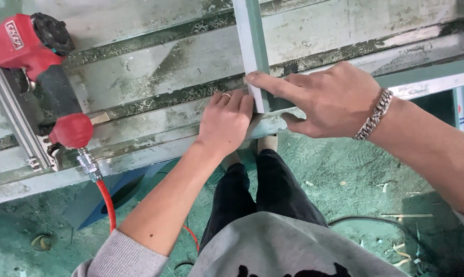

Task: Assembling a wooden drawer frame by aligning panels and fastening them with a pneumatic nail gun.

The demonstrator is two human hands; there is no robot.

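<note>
Seen from above, a person's left hand (226, 122) lies palm-down on the near edge of a worn workbench (155, 87), fingers pressed together and pointing away from the body, fingertips butting against the lower end of a pale grey-green strip (252, 51). A thin ring shows on one finger. The forearm runs back towards the body at a slant, its grey sleeve (121, 256) pushed up near the elbow.

Just beside it, the right hand (327, 100) comes in from the far side, wrist bent, a chunky silver chain bracelet (374, 115) around it. Its index finger stretches flat across the strip's end, the tip meeting the left hand's fingertips, while the thumb hooks under the bench edge and the other fingers curl in. Neither hand grips the strip; both press on it. The strip runs upright away from the hands, out of the top of the picture.

Well to the left of the left hand, a red and black air nailer (42, 56) rests on the bench, its red hose (106, 202) dropping to the green, shaving-strewn floor (355, 174).
</note>
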